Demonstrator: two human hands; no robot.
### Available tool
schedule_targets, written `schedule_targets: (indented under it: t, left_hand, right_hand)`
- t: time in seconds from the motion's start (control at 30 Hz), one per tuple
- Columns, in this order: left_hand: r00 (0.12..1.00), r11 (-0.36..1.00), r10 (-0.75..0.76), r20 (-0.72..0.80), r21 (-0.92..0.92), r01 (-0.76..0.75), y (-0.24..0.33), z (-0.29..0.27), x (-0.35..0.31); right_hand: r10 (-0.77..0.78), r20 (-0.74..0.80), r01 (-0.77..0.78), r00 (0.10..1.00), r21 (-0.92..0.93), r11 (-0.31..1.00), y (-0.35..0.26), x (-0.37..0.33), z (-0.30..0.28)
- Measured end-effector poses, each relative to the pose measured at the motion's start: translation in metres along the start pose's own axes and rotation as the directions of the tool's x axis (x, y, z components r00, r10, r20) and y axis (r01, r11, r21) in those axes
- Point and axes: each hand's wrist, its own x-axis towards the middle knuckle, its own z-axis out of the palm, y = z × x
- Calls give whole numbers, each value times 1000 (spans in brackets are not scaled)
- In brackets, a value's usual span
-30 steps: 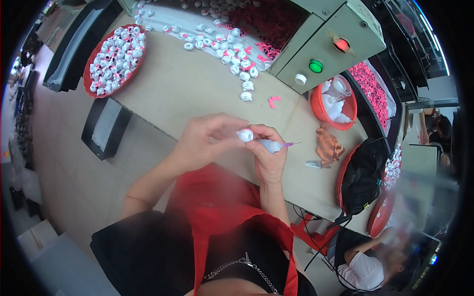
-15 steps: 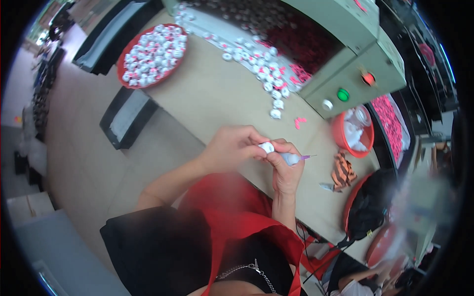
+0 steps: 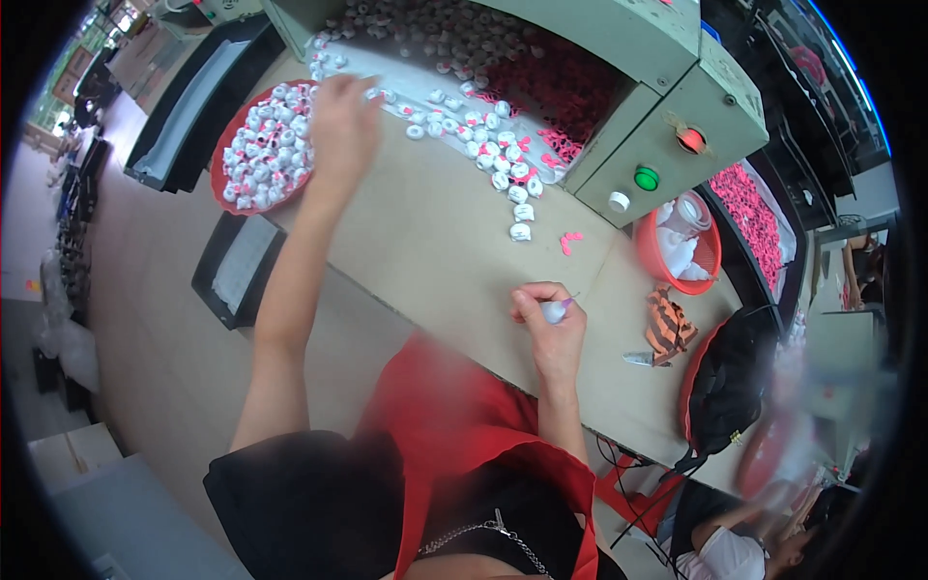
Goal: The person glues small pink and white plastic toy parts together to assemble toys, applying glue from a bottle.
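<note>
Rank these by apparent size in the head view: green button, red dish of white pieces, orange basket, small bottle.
1. Red dish
2. Orange basket
3. Green button
Unranked: small bottle, partly hidden by the right hand.

A smooth beige tabletop [image 3: 416, 242] is set slantwise across the middle, with a pale beige floor [image 3: 164, 338] exposed to its left. At near left a pale grey box-like block [image 3: 135, 522] is seen, and at near right a red plastic stool [image 3: 638, 505]. Dark shelving [image 3: 797, 126] at far right is edged by a glowing blue light strip [image 3: 852, 72].
</note>
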Motion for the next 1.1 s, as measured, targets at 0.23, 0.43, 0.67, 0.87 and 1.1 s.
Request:
schedule_targets:
  t: [0.23, 0.43, 0.67, 0.87, 1.1]
  left_hand:
    - [957, 964, 191, 218, -228, -140, 82, 137, -7]
    - [953, 984, 124, 275, -160, -82, 41, 95, -23]
    - [857, 895, 273, 438, -442, -60, 116, 169, 30]
    - [813, 971, 174, 555, -233, -49, 136, 178, 5]
    - [872, 965, 150, 467, -261, -26, 163, 113, -54]
  right_hand:
    - [6, -36, -7, 999, -38, 999, -7, -21, -23]
    - [11, -135, -14, 991, -18, 1000, -3, -17, -49]
    - [8, -36, -8, 999, -3, 1000, -4, -17, -39]
    - [95, -126, -94, 988, 14, 995, -17, -30, -41]
    - [5, -61, -5, 998, 8, 1000, -9, -28, -48]
